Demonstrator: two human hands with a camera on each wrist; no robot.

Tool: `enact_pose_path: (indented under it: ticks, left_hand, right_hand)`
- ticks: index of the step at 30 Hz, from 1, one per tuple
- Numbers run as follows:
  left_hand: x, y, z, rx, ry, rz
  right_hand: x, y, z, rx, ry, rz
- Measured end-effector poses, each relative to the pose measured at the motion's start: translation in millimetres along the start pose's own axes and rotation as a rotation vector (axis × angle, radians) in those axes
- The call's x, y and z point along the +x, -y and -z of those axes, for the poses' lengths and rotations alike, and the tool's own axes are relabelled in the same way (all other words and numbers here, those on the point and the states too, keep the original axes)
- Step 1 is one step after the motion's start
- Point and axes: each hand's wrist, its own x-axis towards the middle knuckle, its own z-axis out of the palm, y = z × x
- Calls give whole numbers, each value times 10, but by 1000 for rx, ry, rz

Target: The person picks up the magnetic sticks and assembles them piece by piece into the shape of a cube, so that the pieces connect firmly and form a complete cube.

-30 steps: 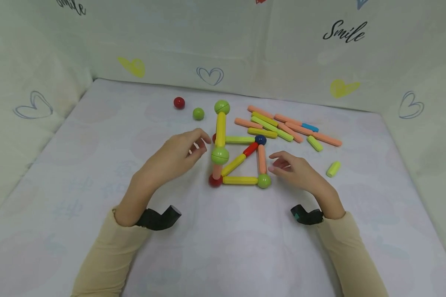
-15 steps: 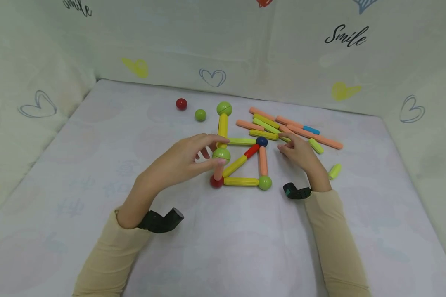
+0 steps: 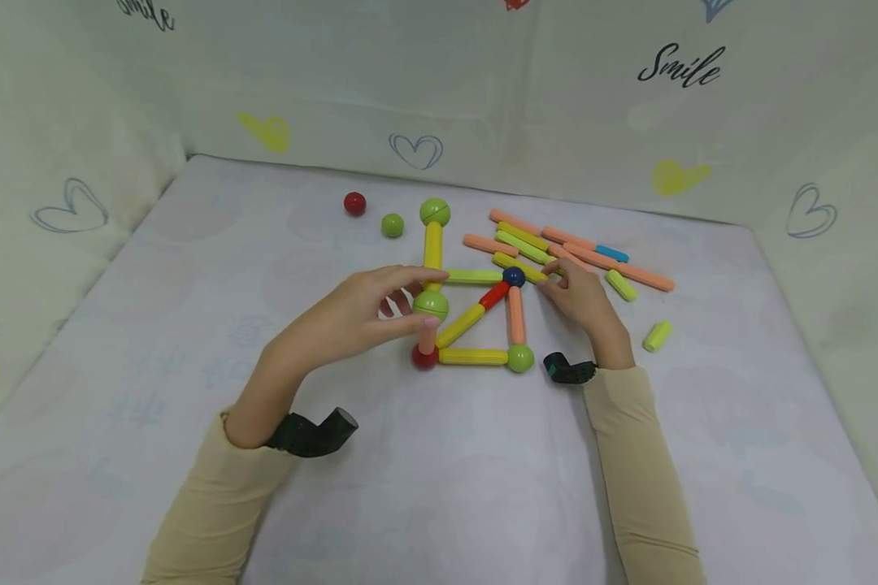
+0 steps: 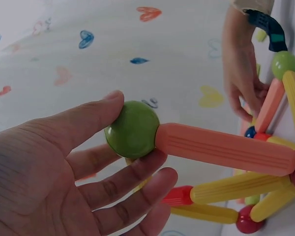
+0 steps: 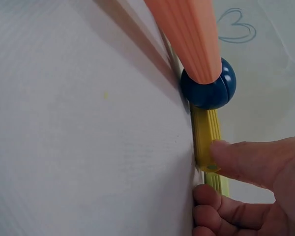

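Pale table [image 3: 446, 496] | joined frame [image 3: 460, 327] | loose sticks [image 3: 601, 259] | loose red ball [image 3: 354, 204] | loose green ball [image 3: 392, 225]

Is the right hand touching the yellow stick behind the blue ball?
Touching. In the right wrist view, the right hand has its thumb against the yellow stick.

The left hand [image 3: 351, 313] now grips the green ball [image 4: 132, 129]. The right hand [image 3: 584, 301] now pinches the yellow stick [image 5: 204, 135], its held end pivoted nearer.

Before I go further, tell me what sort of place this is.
Probably a tabletop play area or staged filming spot: a pale table, a heart-patterned backdrop marked "Smile", and colourful toy rods and balls.
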Motion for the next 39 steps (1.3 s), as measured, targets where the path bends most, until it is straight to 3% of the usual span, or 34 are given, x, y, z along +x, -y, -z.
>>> enact_pose_path:
  ticks: [9,18,27,35,39]
  left_hand:
    - [18,24,-13,-17,-7,-10]
    - [15,30,-28,-29,-15,-3]
    - [13,20,-15,-23,-24,-9]
    - [15,14,-5,-39,-27,-13]
    - [13,13,-8,-52,-23,1]
  right_hand:
    - [3,25,-31,-63,3,-73]
    - [-81,9,54,-26,1,-62]
    - [-361,223,412,74,-20,128]
    - [-738,459,678,126,-16,435]
    - [-881,549,734,100,-1,565]
